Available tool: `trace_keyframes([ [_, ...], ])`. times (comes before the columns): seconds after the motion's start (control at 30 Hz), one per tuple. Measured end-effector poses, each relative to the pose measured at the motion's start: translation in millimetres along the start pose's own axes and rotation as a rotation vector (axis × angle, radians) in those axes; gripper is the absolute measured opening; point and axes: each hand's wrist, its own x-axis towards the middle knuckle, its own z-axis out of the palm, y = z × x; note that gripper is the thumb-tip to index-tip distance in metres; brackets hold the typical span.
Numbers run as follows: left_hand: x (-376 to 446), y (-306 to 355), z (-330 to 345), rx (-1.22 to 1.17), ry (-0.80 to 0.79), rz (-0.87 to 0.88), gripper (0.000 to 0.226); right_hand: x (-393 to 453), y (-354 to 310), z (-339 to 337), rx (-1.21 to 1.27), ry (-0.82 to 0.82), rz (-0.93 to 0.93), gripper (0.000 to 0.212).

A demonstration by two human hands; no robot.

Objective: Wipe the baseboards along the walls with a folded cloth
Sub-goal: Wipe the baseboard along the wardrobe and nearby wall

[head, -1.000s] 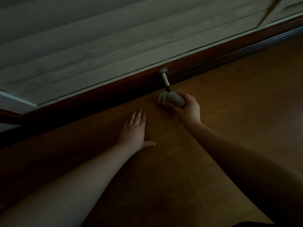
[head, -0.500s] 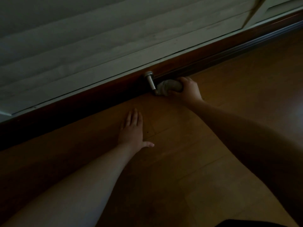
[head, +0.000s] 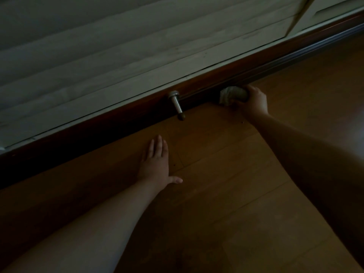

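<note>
A dim wooden floor (head: 226, 164) meets a dark baseboard (head: 216, 75) running up-right. The right hand (head: 254, 100) grips the folded cloth (head: 231, 95) against it, right of a doorstop (head: 176, 104); the left hand (head: 156, 164) lies flat, fingers straight.

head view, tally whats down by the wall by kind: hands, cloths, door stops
hands: 2, the left hand flat on the floor and the right hand gripping the cloth
cloths: 1, the folded cloth at the baseboard
door stops: 1, the metal door stop
total: 4
</note>
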Motion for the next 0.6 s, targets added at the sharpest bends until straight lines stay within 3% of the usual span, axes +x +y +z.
trace_keyframes([
  [0.27, -3, 0, -3, -0.024, -0.002, 0.006, 0.138, 22, 31, -43, 0.059, 0.207, 0.271, 0.043],
  [0.37, -4, 1, -5, -0.042, -0.006, 0.004, 0.138, 0, 16, -33, 0.086, 0.184, 0.189, 0.042],
  [0.6, -3, 3, -2, -0.023, 0.015, -0.005, 0.139, -63, -63, 45, 0.186, 0.070, -0.199, 0.053],
])
